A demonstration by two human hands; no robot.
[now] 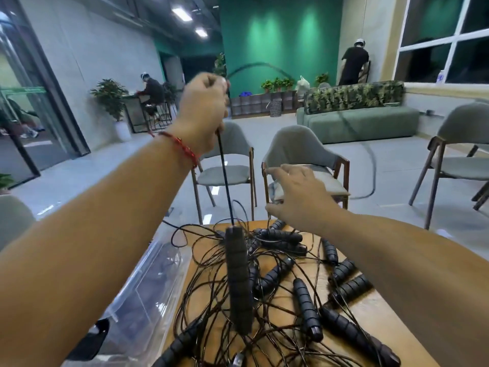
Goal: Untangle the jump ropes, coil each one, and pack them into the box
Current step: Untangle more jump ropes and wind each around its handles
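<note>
A tangle of black jump ropes [277, 287] is lying on the wooden bench [375, 316] in the lower middle of the frame, thin cords looping over and under many ribbed handles. One cord [225, 176] is running straight up from the pile to the left hand [203, 107], which is raised in the upper middle of the frame. Its fingers [209, 80] are curling round the cord and gripping it. A handle [238, 282] on this cord is hanging in front of the pile, blurred. A faint blurred arc of cord is curving from that hand across the upper middle and down the right side of the frame.

The right hand [299, 197] is hovering above the far edge of the pile, right of centre, palm down. Its fingers [275, 172] are spread and loose, and they are holding nothing.

A clear plastic box [143, 287] is sitting in the lower left, just beside the bench edge and next to the pile.

A red bracelet [185, 149] is circling the left wrist. Behind the bench, grey chairs [299, 147] are standing on the floor, with a green sofa [357, 123] further back at the upper right.
</note>
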